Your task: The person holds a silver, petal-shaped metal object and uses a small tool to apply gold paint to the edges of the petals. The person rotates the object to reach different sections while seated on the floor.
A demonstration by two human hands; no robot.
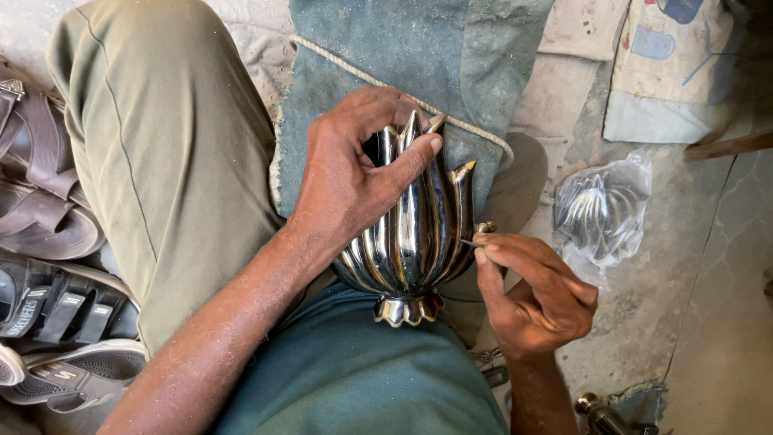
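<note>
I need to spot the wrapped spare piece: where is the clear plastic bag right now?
In the head view the clear plastic bag lies on the concrete floor at the right, just beyond the right hand and right of the shiny lotus-shaped metal piece.

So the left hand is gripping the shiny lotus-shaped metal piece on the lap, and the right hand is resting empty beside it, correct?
Not quite. The head view shows the right hand pinching a thin tool against the lotus-shaped metal piece, not empty. The left hand does grip the piece on the lap.
</note>
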